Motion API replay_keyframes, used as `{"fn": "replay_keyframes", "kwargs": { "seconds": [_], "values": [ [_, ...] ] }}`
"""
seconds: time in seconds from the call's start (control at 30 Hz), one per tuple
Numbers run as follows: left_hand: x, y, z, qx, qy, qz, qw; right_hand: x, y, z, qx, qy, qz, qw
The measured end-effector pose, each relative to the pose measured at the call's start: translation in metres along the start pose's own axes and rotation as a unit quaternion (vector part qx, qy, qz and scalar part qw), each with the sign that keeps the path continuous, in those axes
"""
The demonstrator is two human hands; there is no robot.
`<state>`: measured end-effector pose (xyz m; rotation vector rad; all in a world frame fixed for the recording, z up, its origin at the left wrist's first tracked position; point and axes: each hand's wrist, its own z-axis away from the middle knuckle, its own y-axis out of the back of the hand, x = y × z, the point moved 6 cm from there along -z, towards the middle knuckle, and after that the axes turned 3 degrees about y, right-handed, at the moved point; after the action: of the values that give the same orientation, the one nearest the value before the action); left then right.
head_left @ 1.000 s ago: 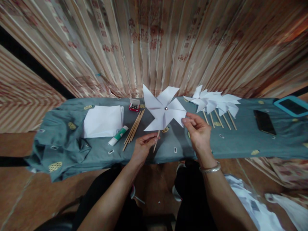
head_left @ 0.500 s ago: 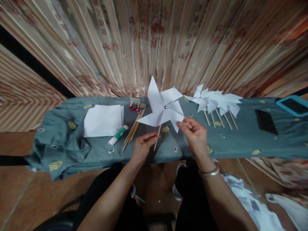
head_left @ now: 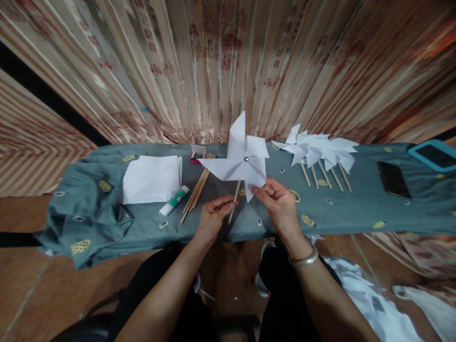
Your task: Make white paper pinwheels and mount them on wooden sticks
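Note:
A white paper pinwheel (head_left: 242,159) with a metal pin at its centre stands on a wooden stick (head_left: 234,202). My left hand (head_left: 213,216) pinches the lower part of that stick. My right hand (head_left: 280,204) holds the tip of the pinwheel's lowest blade between thumb and fingers; a silver bangle sits on its wrist. Both hands hover over the near edge of a long bench covered with grey-green cloth (head_left: 356,209).
On the cloth lie a stack of white paper (head_left: 151,178), a glue stick (head_left: 174,200), a bundle of wooden sticks (head_left: 195,192), a small red box (head_left: 198,154), several finished pinwheels (head_left: 318,152), a black phone (head_left: 393,179) and a blue-cased tablet (head_left: 432,156). A curtain hangs behind.
My right hand has drawn a blade tip down and leftward, turning the pinwheel clockwise by part of a turn. My left hand stays on the stick.

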<state>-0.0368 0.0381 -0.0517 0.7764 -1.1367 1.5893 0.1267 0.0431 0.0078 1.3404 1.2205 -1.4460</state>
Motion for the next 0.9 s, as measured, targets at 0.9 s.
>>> {"fn": "replay_keyframes", "kwargs": {
  "seconds": [0.9],
  "values": [
    [-0.003, -0.019, -0.006, -0.014, -0.016, 0.054, 0.998, -0.010, -0.001, 0.007, -0.001, 0.149, 0.310, 0.939]
  ]
}}
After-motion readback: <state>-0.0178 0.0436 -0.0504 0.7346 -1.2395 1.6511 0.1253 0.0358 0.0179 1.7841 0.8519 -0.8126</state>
